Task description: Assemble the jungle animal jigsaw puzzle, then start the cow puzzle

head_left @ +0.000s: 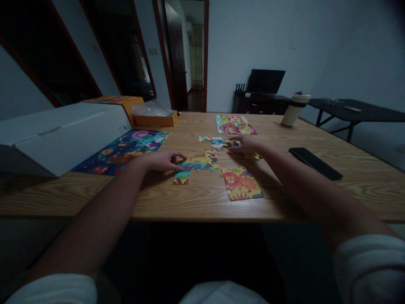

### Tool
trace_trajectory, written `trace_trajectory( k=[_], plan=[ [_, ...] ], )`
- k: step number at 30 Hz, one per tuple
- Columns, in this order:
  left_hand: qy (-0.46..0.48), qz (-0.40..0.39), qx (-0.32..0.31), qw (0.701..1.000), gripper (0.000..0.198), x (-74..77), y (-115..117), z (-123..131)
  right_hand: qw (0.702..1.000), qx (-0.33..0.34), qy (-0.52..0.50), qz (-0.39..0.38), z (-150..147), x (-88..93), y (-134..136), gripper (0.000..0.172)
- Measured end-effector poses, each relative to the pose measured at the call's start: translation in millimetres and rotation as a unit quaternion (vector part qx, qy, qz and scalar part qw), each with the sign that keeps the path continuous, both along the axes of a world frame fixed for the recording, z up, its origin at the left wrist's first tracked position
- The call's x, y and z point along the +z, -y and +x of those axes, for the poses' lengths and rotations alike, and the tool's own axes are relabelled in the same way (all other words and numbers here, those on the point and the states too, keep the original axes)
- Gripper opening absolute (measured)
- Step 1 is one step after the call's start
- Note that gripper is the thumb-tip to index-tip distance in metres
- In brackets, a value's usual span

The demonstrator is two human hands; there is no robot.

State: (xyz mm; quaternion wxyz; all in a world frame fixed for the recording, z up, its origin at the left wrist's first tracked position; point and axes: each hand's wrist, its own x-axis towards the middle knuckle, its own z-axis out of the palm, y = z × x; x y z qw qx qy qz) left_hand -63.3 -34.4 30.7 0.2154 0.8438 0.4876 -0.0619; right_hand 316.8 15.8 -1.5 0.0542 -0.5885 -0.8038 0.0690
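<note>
My left hand [161, 160] rests at the left end of a joined strip of jigsaw puzzle pieces [201, 164], with yellow and blue-grey pictures. Its thumb and index finger curve around the edge of the end piece. Farther back, my right hand [248, 145] has its fingertips on a puzzle piece [232, 143] at the end of a bluish row; the fingers partly cover it. Beneath the right wrist lies another yellow piece [252, 156]. Nearer the table edge is a joined block of orange lion pieces [242, 183].
A finished-looking farm puzzle [236, 125] lies at the back. To the left, a dark blue picture sheet [126, 147] lies beside a big white box [63, 131] and an orange tray [158, 119]. A phone [314, 163] and a cup [295, 110] stand right.
</note>
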Motion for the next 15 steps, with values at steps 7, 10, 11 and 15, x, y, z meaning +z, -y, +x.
trace_trajectory(
  k=[7,10,11,15],
  plan=[
    [0.007,0.007,0.007,1.0,0.079,-3.0,-1.8,-1.7,1.0,-0.004,0.002,-0.012,2.1,4.7,-1.3,0.068],
    [0.014,0.006,0.008,1.0,0.079,-4.8,-3.1,-2.7,0.999,-0.022,-0.042,0.004,33.4,7.0,-1.4,0.074],
    [0.016,0.005,0.009,1.0,0.08,-5.2,-3.5,-3.0,0.998,-0.027,-0.049,-0.002,46.6,7.7,0.2,0.073],
    [0.015,0.003,0.006,1.0,0.078,-5.7,-5.5,-3.6,0.996,-0.062,-0.026,-0.055,98.4,8.8,19.2,0.069]
  ],
)
